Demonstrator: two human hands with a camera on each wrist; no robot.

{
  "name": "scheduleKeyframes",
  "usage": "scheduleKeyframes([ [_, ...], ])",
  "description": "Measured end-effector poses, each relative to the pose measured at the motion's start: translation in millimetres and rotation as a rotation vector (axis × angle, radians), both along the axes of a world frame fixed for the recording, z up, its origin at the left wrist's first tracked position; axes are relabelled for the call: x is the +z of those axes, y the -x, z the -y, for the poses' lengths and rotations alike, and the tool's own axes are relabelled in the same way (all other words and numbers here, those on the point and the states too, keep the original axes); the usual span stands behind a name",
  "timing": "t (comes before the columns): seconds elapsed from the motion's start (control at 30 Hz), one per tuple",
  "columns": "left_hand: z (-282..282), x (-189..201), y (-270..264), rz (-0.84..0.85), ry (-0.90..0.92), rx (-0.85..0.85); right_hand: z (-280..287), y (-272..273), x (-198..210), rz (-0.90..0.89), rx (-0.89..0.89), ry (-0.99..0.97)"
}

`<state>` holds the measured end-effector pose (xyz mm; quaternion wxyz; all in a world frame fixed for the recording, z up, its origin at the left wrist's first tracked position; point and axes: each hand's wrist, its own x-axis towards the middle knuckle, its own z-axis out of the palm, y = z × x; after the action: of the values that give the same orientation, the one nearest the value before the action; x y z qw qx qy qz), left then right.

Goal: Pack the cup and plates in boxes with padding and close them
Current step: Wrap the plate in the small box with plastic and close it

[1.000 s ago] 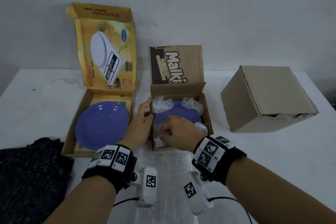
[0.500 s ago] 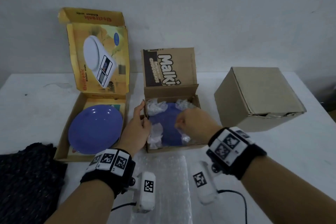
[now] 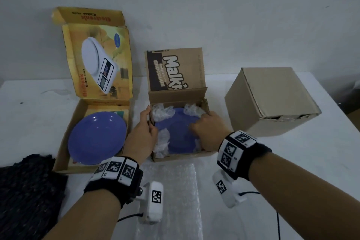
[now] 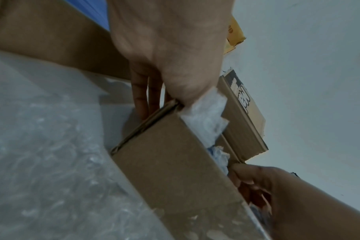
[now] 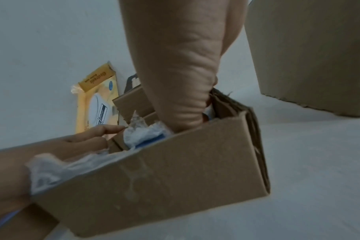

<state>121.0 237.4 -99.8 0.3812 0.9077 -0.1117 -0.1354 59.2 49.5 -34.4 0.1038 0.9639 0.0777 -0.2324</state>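
Note:
An open brown Malki box [image 3: 181, 157] holds a blue plate [image 3: 177, 136] with bubble wrap padding [image 3: 161, 113] bunched in its corners. My left hand [image 3: 149, 121] grips the box's left wall, thumb inside and fingers outside, as the left wrist view shows [image 4: 169, 97]. My right hand [image 3: 200, 122] reaches into the box's right side, its fingers curled down on the padding between plate and wall. A second blue plate [image 3: 97, 138] lies uncovered in the open yellow scale box [image 3: 64, 142] to the left. No cup is visible.
A closed plain cardboard box [image 3: 272, 101] stands at the right, close to the Malki box. A flat bubble wrap sheet [image 3: 175, 191] lies on the white table in front of me. Dark knitted cloth [image 3: 25, 191] covers the front left corner. A wall rises behind the boxes.
My right hand has moved from the box's front left corner across the plate to its right side. The left hand has kept its hold on the left wall.

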Motion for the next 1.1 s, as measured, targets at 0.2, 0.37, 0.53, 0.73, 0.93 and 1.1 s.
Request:
scheduleKeyframes([
  [0.2, 1, 2, -10, 0.076, -0.068, -0.085, -2, 7, 9, -0.052, -0.017, -0.037],
  [0.37, 0, -3, -7, 0.058, -0.021, -0.042, 4, 11, 6, 0.012, -0.168, 0.028],
  [0.53, 0, -6, -5, 0.041, 0.019, -0.019, 6, 1, 1, -0.08, -0.194, 0.04],
  [0.73, -5, -4, -3, 0.004, 0.049, -0.055, 15, 7, -14, -0.03, -0.172, -0.019],
  [0.93, -17, 0, -9, -0.222, 0.21, -0.124, -14, 22, -10, 0.324, -0.13, -0.229],
  [1.1, -28, 10, -10, -0.321, 0.253, -0.085, -59, 63, -24, 0.256, 0.157, -0.565],
])
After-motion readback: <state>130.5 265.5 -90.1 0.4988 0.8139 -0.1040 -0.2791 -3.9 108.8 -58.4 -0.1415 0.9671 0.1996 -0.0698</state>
